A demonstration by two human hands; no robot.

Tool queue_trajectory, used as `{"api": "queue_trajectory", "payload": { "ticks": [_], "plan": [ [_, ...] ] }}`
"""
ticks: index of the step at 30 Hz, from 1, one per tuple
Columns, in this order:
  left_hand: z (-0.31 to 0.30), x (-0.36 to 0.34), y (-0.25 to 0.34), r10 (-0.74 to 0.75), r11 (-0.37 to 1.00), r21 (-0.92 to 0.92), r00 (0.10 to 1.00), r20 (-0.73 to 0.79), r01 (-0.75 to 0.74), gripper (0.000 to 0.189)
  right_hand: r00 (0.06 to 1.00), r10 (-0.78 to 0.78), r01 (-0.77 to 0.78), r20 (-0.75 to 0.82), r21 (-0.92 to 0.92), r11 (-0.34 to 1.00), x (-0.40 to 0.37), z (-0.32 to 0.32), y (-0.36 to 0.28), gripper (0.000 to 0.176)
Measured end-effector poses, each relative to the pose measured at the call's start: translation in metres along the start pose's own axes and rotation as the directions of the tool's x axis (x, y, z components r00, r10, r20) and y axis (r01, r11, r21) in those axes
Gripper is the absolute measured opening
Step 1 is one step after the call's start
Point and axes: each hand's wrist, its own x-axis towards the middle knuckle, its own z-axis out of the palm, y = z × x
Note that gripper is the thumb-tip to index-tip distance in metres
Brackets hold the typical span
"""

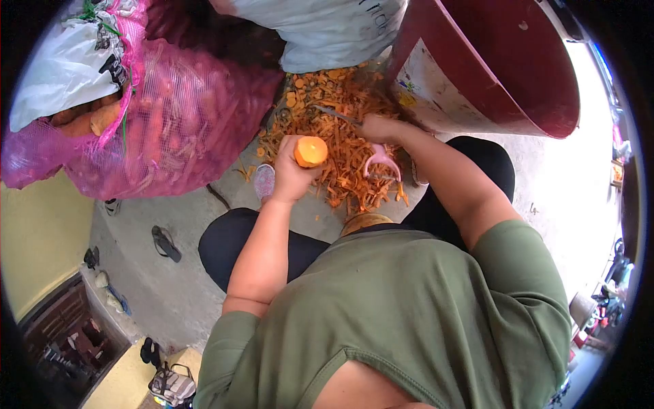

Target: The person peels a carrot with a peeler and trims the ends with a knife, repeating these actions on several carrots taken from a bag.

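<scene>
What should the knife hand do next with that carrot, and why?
Probably bring the knife in the right hand across to the carrot, which the left hand grips with its cut end up, and shave off a strip. The blade sits apart from the carrot, over the heap of orange peelings, so the two have to meet before any cutting.

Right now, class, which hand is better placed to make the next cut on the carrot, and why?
Probably the right. The right hand grips the knife, blade close to the carrot; the left hand is wrapped around that carrot, holding it up.
</scene>
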Motion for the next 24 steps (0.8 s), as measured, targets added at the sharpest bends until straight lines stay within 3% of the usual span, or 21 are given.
{"api": "queue_trajectory", "payload": {
  "ticks": [1,2,3,8,12,15,18,24],
  "plan": [
    [0.003,0.0,-0.007,-0.062,0.991,-0.121,0.998,0.001,0.062,0.041,0.989,0.143,-0.12,-0.045,0.328,0.937,-0.025,-0.029,-0.037,0.04],
    [-0.003,0.002,0.014,-0.286,0.887,-0.336,0.948,0.139,0.317,0.044,0.987,0.158,-0.133,-0.034,0.383,0.914,-0.023,-0.029,-0.046,0.041],
    [-0.002,0.001,0.01,-0.307,0.85,-0.39,0.935,0.18,0.354,0.046,0.985,0.172,-0.143,-0.026,0.438,0.888,-0.022,-0.031,-0.054,0.042],
    [-0.006,0.001,0.002,-0.362,0.616,-0.57,0.838,0.408,0.543,0.056,0.998,-0.018,0.038,-0.06,0.345,0.938,-0.039,-0.047,-0.089,0.041],
    [-0.004,-0.002,0.006,-0.341,0.51,-0.664,0.837,0.427,0.547,0.056,0.982,-0.156,0.182,-0.11,0.293,0.939,-0.043,-0.045,-0.092,0.039],
    [-0.006,-0.003,0.004,-0.315,0.463,-0.682,0.824,0.471,0.566,0.055,0.997,-0.019,0.044,-0.068,0.386,0.921,-0.042,-0.043,-0.094,0.035],
    [-0.008,-0.003,0.002,-0.322,0.413,-0.703,0.814,0.482,0.58,0.052,0.999,0.046,-0.034,-0.026,0.359,0.933,-0.032,-0.036,-0.072,0.038],
    [-0.011,-0.004,0.002,-0.304,0.379,-0.734,0.825,0.476,0.563,0.048,0.988,0.085,-0.047,-0.133,0.266,0.963,-0.024,-0.022,-0.07,0.033]
  ]
}}
